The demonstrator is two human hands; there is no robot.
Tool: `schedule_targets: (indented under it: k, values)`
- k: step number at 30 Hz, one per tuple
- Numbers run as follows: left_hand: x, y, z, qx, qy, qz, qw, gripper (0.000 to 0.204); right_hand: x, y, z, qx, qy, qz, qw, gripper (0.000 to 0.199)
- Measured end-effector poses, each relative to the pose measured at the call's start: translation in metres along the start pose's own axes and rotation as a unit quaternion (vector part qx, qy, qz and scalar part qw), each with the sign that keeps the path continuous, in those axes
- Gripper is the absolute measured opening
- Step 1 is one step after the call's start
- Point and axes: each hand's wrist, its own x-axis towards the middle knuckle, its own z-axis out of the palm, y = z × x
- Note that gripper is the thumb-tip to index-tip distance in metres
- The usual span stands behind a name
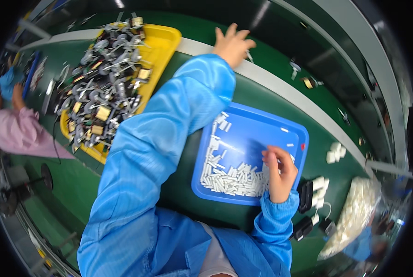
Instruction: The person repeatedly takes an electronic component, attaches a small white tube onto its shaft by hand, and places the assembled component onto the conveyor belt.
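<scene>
My left hand (pixel 234 45) is stretched far forward over a pale rail, above the green conveyor belt. Its fingers are spread and nothing shows between them. Beside it, near the little piece of rail at the wrist, lies a small whitish metal part (pixel 249 56). My right hand (pixel 281 174) hovers over the right side of a blue tray (pixel 252 118), thumb and fingers curled together. Whatever it may pinch is too small to tell. Many short white tubes (pixel 236 179) are heaped along the tray's near and left sides, with a few scattered loose.
A yellow bin (pixel 162 41) at left overflows with small wired components (pixel 107 85). More components (pixel 309 83) sit along the conveyor belt. At right are white blocks (pixel 336 152), black adapters (pixel 304 196) and a clear bag (pixel 354 212) of pale parts. A co-worker's pink sleeve (pixel 19 131) shows far left.
</scene>
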Motion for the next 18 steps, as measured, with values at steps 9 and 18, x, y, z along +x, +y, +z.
schedule_targets:
  k: [9, 18]
  values:
    - [-0.099, -0.041, -0.162, 0.118, -0.088, -0.160, 0.976, 0.038, -0.009, -0.001, -0.003, -0.058, -0.008, -0.021, 0.998, 0.012]
    - [-0.108, -0.102, -0.164, 0.299, -0.226, -0.199, 0.906, 0.039, -0.021, -0.008, 0.003, -0.074, -0.063, -0.132, 0.987, 0.011]
